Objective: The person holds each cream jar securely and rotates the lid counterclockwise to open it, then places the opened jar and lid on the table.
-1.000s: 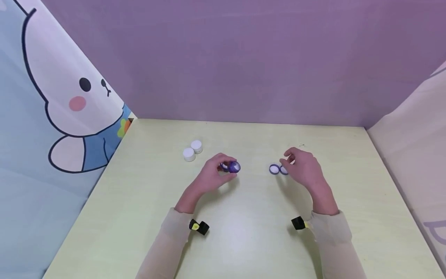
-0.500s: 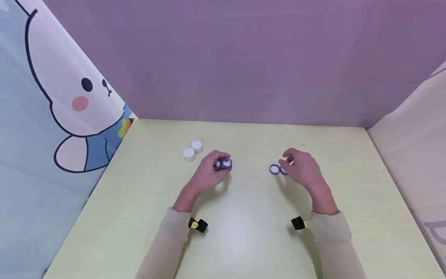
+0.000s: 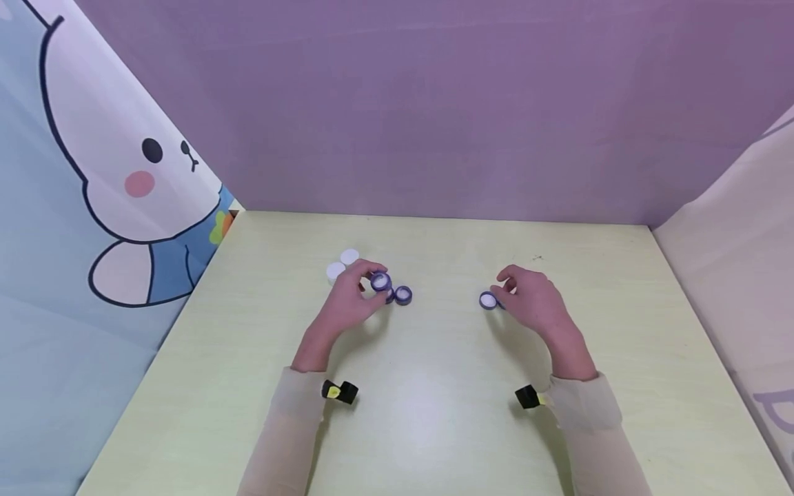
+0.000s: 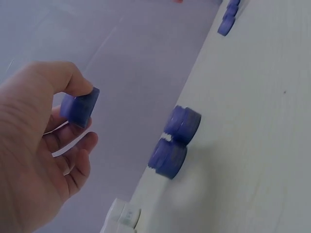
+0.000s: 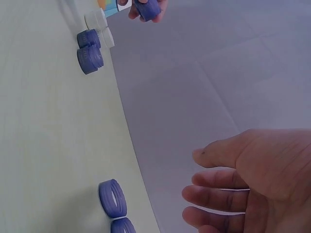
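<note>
My left hand point(image 3: 349, 303) pinches one purple cap point(image 3: 380, 281) above the tabletop point(image 3: 434, 413) | right hand point(image 3: 533, 300) relaxed, empty, beside two loose caps point(image 3: 489, 300) | step: probably carrying the cap toward the white jars point(image 3: 336, 270) | next: needs it lined up squarely over a jar mouth

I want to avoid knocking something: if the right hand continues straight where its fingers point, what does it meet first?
Probably the two purple caps lying just ahead of the right hand; its fingers hover above them, though depth is unclear.
</note>
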